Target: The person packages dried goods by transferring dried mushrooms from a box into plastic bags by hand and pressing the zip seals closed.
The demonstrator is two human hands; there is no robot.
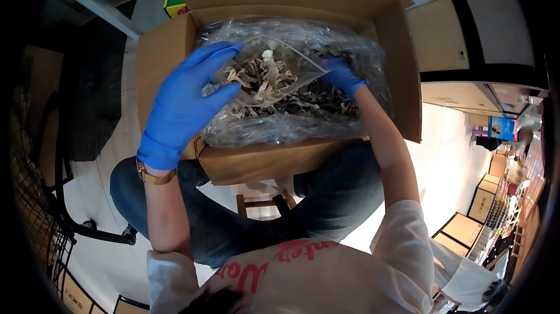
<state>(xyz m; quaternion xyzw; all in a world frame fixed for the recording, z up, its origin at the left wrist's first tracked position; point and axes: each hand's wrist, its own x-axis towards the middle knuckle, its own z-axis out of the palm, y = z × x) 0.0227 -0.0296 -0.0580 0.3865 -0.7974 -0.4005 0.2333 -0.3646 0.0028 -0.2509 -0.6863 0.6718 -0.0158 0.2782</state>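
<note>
My left hand (192, 92), in a blue glove, grips the left side of a clear zip bag (304, 83), thumb below and fingers above. Inside the bag lie pale brown and whitish dried, curled pieces (265, 76) that look like dried fungus. The bag's mouth faces right, toward my right hand (343, 76), also gloved in blue. That hand reaches down into dark dried strips (309, 101), its fingertips hidden among them and behind the bag's edge. The strips sit in a large clear plastic liner (268, 130) inside an open cardboard box (163, 51).
The box stands before my knees, its flaps (280, 161) folded out. A green and yellow package (174, 0) lies behind it. At left are a black wheeled frame (70, 215) and a wire basket (35, 203). Cabinets (437, 34) stand at right; another person (469, 282) is at lower right.
</note>
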